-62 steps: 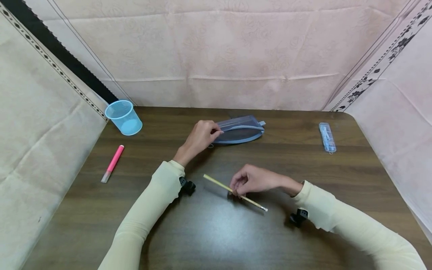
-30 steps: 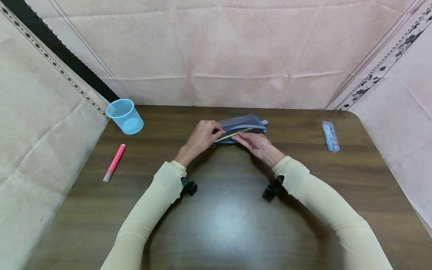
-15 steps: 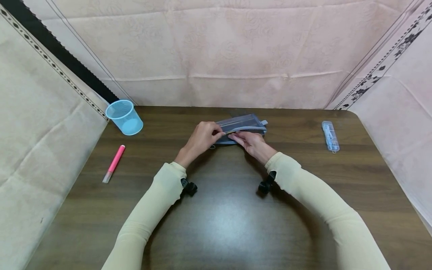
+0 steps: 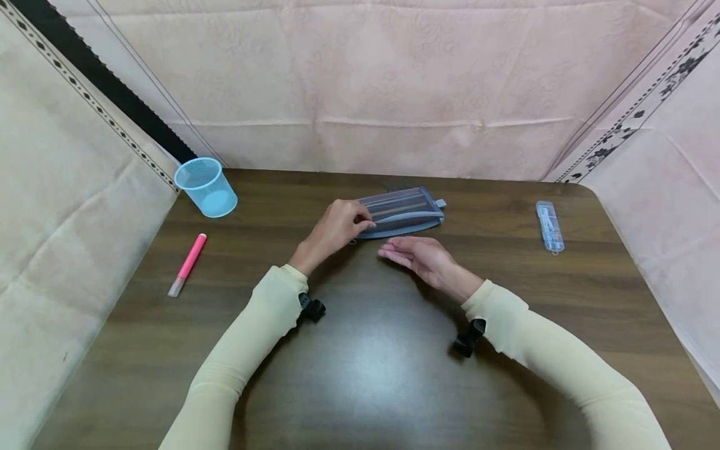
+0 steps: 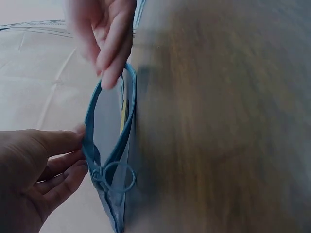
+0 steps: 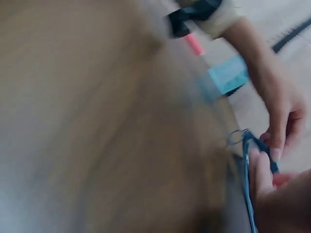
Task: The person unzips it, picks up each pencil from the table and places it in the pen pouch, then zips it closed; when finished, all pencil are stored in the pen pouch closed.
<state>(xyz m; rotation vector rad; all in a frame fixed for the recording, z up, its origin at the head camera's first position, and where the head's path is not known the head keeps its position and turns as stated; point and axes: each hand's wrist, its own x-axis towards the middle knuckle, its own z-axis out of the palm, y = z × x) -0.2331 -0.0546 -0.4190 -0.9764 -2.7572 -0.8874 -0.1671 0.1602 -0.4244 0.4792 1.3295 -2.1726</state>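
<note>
A grey-blue zippered pencil case (image 4: pixel 402 215) lies near the back of the table, its mouth held apart in the left wrist view. My left hand (image 4: pixel 336 226) pinches one edge of that mouth between thumb and fingers, beside the zipper's round pull ring (image 5: pixel 134 177). Inside the case shows part of a yellow pencil (image 5: pixel 123 116); the rest of it is hidden by the case wall. My right hand (image 4: pixel 424 257) holds nothing. Its fingers are extended together, just in front of the case in the head view.
A light blue cup (image 4: pixel 216 197) stands at the back left. Nearer lies a pink marker (image 4: pixel 192 256) with a clear end. A slim, translucent blue item (image 4: pixel 550 226) lies at the right. Cloth hangs behind the table and along both sides.
My right hand brought the pencil from the middle of the table into the case, let go of it, and drew back toward me. My left hand kept its hold on the case.
</note>
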